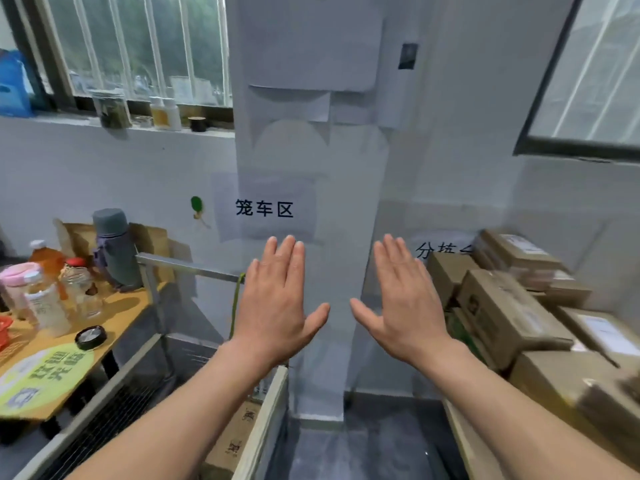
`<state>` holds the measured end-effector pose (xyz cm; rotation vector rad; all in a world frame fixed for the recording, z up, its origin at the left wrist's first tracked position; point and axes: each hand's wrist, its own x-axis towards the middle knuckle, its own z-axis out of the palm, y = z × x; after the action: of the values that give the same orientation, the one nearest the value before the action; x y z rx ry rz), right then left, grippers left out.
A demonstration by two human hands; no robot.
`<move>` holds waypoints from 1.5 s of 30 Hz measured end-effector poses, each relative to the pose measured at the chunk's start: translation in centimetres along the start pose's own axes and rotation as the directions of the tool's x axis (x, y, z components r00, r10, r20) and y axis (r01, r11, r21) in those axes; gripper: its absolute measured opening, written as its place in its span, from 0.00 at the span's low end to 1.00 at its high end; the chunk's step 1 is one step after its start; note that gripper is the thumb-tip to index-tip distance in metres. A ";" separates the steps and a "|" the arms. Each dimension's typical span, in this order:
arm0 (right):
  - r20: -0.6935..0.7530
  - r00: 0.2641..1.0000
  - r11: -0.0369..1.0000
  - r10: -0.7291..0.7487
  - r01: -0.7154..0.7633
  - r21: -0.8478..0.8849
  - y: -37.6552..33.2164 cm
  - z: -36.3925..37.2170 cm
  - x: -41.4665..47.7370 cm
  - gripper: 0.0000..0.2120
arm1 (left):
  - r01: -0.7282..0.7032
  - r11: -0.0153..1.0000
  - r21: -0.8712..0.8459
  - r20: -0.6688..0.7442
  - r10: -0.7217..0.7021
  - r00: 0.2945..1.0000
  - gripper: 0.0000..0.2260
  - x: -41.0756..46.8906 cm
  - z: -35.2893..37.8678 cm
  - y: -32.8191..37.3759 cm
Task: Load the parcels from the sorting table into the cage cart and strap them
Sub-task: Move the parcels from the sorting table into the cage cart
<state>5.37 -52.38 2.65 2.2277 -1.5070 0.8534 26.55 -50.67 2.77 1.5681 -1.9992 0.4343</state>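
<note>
Cage cart (183,266) stands left of the white pillar (311,150), with 1 cardboard box (235,441) inside. In front of the pillar, left hand (273,306) and right hand (405,306) are flat, fingers straight, both empty. Stacked parcels (502,313) sit right of the pillar on the sorting table (464,445).

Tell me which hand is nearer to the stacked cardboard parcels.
Right. The right hand hovers beside the parcels, just to their left; the left hand is farther left, above the cage cart.
</note>
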 end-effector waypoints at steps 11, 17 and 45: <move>-0.052 0.931 0.886 0.361 -0.359 -0.294 5.4 -12.1 -12.6 0.44 | -0.341 0.889 -0.306 -0.050 0.343 0.938 0.41 -1.3 0.5 14.0; -0.130 0.833 0.741 0.537 -0.540 -0.399 8.4 -19.7 -21.3 0.44 | -0.484 0.772 -0.411 -0.062 0.507 0.860 0.41 -3.3 -0.1 24.8; -0.131 0.190 0.109 0.973 -0.880 -0.463 28.8 -35.2 -66.9 0.41 | -0.584 0.367 -0.724 0.081 0.886 0.456 0.37 -25.9 4.8 73.4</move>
<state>-49.26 4.69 -14.49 0.7262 -2.9274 0.3670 -40.84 -13.77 -10.49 0.1914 -2.8052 -0.3396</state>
